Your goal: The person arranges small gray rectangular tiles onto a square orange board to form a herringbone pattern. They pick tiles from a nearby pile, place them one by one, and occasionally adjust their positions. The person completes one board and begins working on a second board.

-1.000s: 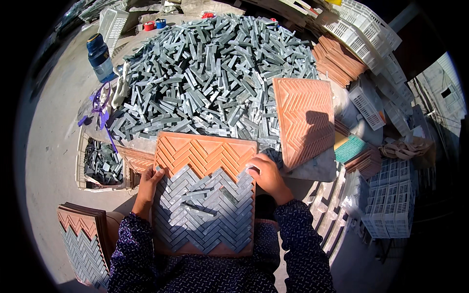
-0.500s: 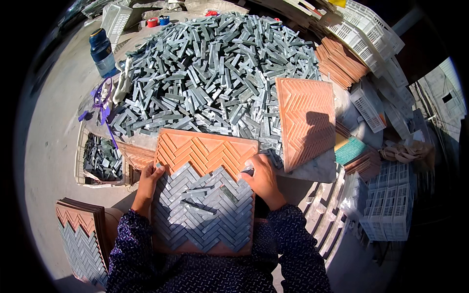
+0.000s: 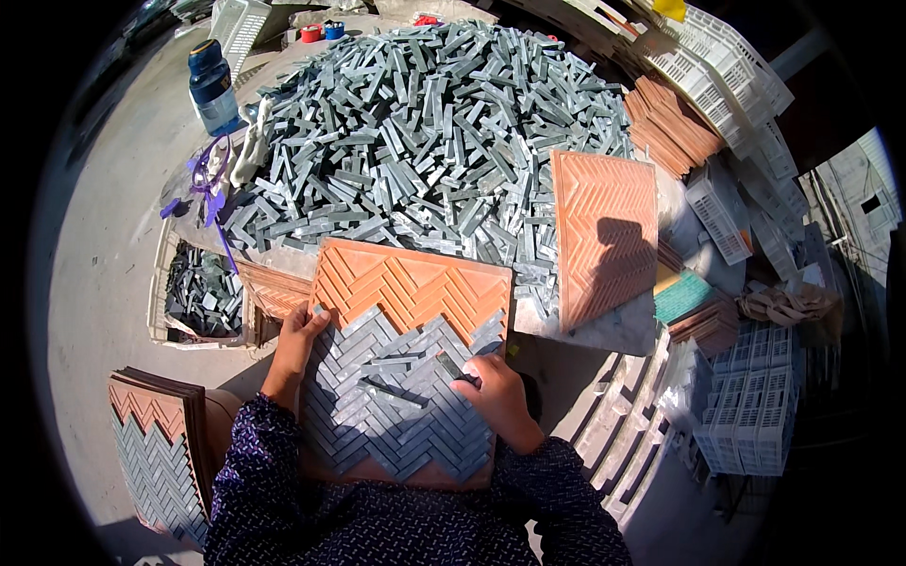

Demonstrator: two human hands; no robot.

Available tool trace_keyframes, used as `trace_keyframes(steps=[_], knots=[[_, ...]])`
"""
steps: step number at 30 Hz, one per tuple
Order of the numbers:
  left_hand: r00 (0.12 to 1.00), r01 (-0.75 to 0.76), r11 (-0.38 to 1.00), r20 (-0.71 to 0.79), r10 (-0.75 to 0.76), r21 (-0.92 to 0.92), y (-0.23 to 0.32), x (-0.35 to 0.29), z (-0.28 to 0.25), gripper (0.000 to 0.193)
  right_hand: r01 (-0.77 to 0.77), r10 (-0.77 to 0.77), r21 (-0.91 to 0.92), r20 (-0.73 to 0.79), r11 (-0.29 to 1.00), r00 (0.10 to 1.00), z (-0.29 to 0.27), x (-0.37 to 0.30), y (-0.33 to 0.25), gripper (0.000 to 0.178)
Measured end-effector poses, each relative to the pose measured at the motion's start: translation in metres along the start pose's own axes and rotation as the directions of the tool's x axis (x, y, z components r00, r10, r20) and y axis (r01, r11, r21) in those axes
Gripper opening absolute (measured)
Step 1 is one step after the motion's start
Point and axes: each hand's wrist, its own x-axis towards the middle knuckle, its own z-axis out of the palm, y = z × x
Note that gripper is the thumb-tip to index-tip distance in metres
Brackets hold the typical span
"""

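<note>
An orange herringbone-grooved mould board rests in front of me, tilted toward my lap. Grey stone tile strips fill its grooves in a zigzag pattern, while the far part shows bare orange grooves. My left hand grips the board's left edge, thumb on top. Over the right half of the board, my right hand has its fingers closed on a loose grey tile strip lying above the laid ones. Another loose strip lies across the pattern to its left.
Beyond the board a large heap of grey strips covers the table. An empty grooved board leans at its right. Filled boards stand lower left, near a crate of strips. White crates and a bottle flank the table.
My right hand has moved from the board's right edge down and inward onto a loose strip. Strips now show in the grooves where it was. My left hand keeps its hold.
</note>
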Motion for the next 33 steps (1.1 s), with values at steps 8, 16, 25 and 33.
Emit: trace_keyframes(steps=[8,16,25,33], knots=[[1.000,-0.019,0.999,-0.012,0.019,0.025,0.003,-0.003,0.003,0.026,0.021,-0.021,-0.019,-0.036,1.000,0.999,0.003,-0.002,-0.001,0.020],[1.000,-0.009,0.999,-0.004,0.009,0.043,0.008,-0.003,0.004,0.027,-0.001,0.004,0.056,-0.037,0.998,0.999,0.007,-0.004,-0.002,0.018],[1.000,-0.013,1.000,-0.013,0.014,0.024,0.004,-0.003,0.003,0.029,0.073,-0.070,0.048,-0.056,0.996,0.996,0.005,-0.004,-0.004,0.019],[1.000,0.002,0.999,0.003,-0.002,0.040,0.003,-0.001,0.001,0.033,0.139,-0.139,-0.042,-0.004,0.989,0.990,0.001,-0.007,-0.004,0.015]])
